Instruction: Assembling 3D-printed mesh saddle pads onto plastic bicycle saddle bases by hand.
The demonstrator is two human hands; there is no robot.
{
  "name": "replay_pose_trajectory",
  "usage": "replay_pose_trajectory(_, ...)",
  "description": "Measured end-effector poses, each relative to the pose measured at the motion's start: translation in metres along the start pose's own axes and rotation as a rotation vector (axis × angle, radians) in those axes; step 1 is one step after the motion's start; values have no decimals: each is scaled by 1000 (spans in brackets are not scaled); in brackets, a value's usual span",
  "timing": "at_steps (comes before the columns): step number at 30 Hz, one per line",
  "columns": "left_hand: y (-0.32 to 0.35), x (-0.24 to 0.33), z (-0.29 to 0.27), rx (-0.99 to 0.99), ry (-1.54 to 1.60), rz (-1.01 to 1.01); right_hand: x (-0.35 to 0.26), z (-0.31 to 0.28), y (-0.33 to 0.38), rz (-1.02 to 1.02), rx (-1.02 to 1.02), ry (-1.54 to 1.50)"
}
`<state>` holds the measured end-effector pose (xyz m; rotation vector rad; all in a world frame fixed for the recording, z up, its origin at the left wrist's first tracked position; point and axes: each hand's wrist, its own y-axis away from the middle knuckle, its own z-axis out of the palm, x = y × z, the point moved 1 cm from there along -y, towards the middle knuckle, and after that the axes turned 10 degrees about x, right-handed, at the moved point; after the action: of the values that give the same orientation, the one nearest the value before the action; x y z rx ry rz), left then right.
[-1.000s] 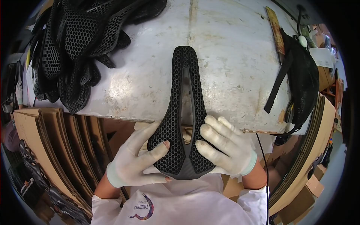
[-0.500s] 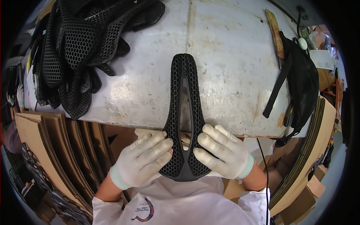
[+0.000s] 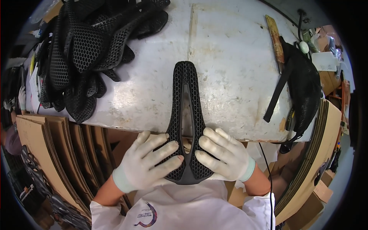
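A black bicycle saddle (image 3: 176,115) with a honeycomb lattice surface and a long central slot lies between my hands. Its narrow nose points away from me over the table, while the wide rear end sits close to my shirt. My left hand (image 3: 147,163), in a white glove, grips the saddle's left wing, fingers resting on the lattice. On the opposite wing, my gloved right hand (image 3: 224,155) holds on with its fingers on top. Both thumbs are hidden beneath.
A pile of black lattice saddles (image 3: 82,50) covers the table's (image 3: 230,76) left side. To the right lie a wooden-handled tool (image 3: 274,38) and a black fabric bag (image 3: 304,88). Cardboard sheets (image 3: 34,134) stand below at both sides. A black cable (image 3: 270,172) hangs beside my right arm.
The saddle's nose has come slightly nearer to me and shifted left. My left fingers have moved further in over the left wing; both hands keep hold.
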<state>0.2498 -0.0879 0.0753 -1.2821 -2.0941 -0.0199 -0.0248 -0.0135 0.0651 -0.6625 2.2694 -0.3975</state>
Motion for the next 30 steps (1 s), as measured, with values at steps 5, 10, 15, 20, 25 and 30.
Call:
replay_pose_trajectory(5, -10, -18, 13, 430, 858, -869, 1, 3, 1, -18, -4, 10)
replay_pose_trajectory(10, -84, -58, 3, 203, 904, -963, 4, 2, 1, -58, 9, 7)
replay_pose_trajectory(15, -101, -55, 7, 102, 666, -835, 2, 2, 0, -27, -15, -19)
replay_pose_trajectory(20, -99, -39, 2, 127, 528, -939, 4, 2, 3, -22, 3, -59)
replay_pose_trajectory(25, -88, -31, 5, 165, 675, -920, 7, 2, 5, -32, -15, -70)
replay_pose_trajectory(30, -75, -28, 6, 137, 747, -939, 6, 3, 6, -37, 4, -67)
